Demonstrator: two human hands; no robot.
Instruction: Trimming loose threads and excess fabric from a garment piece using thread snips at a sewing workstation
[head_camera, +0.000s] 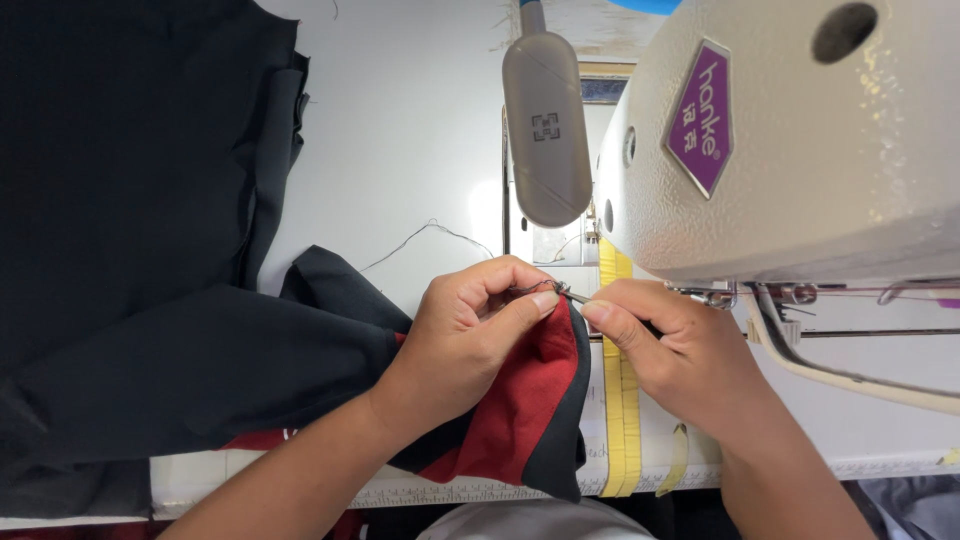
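Observation:
My left hand (470, 335) pinches the top edge of a folded piece of red and black fabric (520, 410) just in front of the sewing machine. My right hand (680, 350) holds a small metal tool (572, 294), its tip touching the fabric edge between my left thumb and forefinger. The black part of the garment (150, 330) spreads away to the left over the table.
A cream sewing machine head (800, 150) fills the upper right, with a grey lamp (545, 125) hanging beside it. Yellow tape strips (620, 420) run down the white table (400, 130). A loose thread (430, 232) lies behind the fabric.

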